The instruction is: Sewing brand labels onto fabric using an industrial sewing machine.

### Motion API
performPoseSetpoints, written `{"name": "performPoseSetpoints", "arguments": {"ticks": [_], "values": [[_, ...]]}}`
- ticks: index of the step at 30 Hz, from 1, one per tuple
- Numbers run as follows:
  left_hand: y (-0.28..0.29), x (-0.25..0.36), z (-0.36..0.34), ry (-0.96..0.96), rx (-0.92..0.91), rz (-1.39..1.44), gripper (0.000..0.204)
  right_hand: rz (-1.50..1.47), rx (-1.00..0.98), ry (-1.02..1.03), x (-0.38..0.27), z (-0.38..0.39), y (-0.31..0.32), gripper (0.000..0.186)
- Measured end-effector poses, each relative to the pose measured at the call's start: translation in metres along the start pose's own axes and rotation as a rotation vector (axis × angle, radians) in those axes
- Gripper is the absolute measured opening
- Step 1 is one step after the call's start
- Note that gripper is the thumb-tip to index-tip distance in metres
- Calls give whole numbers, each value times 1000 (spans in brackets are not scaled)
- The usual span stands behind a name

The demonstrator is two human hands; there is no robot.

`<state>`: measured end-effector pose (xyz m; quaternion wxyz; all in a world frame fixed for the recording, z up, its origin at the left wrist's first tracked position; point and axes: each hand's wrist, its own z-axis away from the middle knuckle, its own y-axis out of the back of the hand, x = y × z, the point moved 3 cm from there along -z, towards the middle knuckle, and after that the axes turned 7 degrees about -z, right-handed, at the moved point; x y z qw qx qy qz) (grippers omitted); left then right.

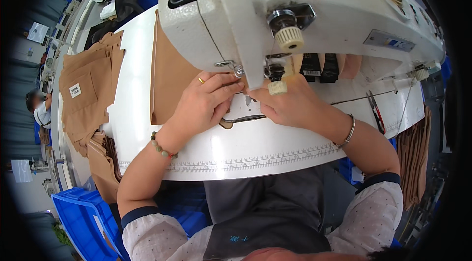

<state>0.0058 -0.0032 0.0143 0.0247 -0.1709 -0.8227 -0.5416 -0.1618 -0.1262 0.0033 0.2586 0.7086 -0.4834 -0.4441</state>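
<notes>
A white sewing machine (221, 25) fills the upper middle, its head over the white table (216, 150). Under its needle area my two hands nearly meet. My left hand (204, 101), with a ring and a beaded bracelet, has its fingers pressed together at the edge of a brown fabric panel (169, 76). The panel stretches away to the left behind the machine head. My right hand (295, 103), with a metal bangle above it, is curled just right of the needle area. The machine head and a tension knob partly cover its fingers; what they pinch is hidden.
Brown cut pieces (91, 91) are piled on the left, one with a white label. Thread snips (376, 112) with red handles lie right of my right hand. More brown fabric (414, 155) hangs at the right edge. A blue crate (81, 212) stands lower left; a person (42, 108) sits far left.
</notes>
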Motion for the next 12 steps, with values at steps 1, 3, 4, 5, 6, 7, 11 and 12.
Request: {"name": "performPoseSetpoints", "arguments": {"ticks": [1, 3, 4, 5, 6, 7, 11, 12], "values": [[0, -2, -1, 18, -12, -7, 35, 2, 1, -2, 2, -1, -1, 9], [0, -8, -3, 34, -24, -13, 34, 47, 16, 46, 4, -1, -2, 11], [-1, -12, -4, 70, -48, -36, 33, 49, 16, 44, 5, -2, -2, 11], [-2, -16, -5, 111, -85, -54, 32, 76, 13, 60, 5, -2, -3, 13], [-2, -19, -7, 105, -72, -59, 32, 103, 10, 75, 5, -3, -3, 14], [-2, -22, -8, 123, -71, -46, 29, 103, 10, 75, 4, -3, -4, 14], [-2, -27, -9, 144, -50, -46, 21, 118, -26, 28, 3, -1, -4, 11], [-3, -28, -9, 174, -87, -51, 24, 119, -26, 29, 3, -1, -4, 11]]}}
